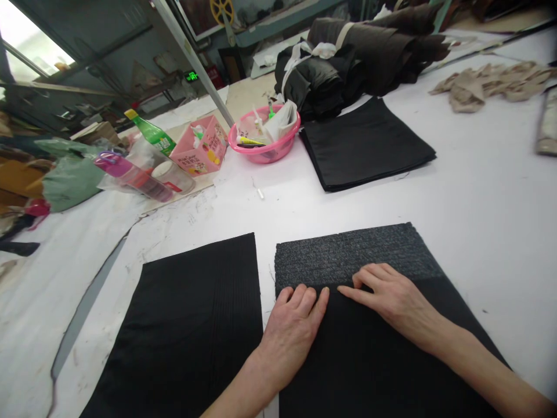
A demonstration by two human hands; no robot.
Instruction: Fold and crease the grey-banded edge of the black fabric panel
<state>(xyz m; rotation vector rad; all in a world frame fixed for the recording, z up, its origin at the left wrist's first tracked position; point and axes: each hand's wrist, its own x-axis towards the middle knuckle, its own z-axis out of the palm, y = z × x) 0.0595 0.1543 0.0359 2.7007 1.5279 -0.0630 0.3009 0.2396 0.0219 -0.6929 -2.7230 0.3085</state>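
Directly before me lies a black fabric panel (pixel 357 360), with a dark grey speckled band (pixel 348 254) along its far side. My left hand (pixel 291 331) is at the seam between black and grey, its fingers bent and closed on the black fabric. A short way to the right, my right hand (pixel 395 299) grips along the same line, several fingers curled and one digit pointing left. The fingertips nearly meet but stay apart. What lies under the fingers is hidden. Another black fabric piece (pixel 187 319), with faint parallel lines, rests to the left.
Beyond the panels lie a black fabric stack (pixel 369 145), dark tied bundles (pixel 317 81) and beige cloth (pixel 487 84). A pink basket (pixel 265 154), a pink box (pixel 204 151), a green bottle (pixel 152 134) and a purple-lidded bottle (pixel 133 174) stand on the white table (pixel 491 232).
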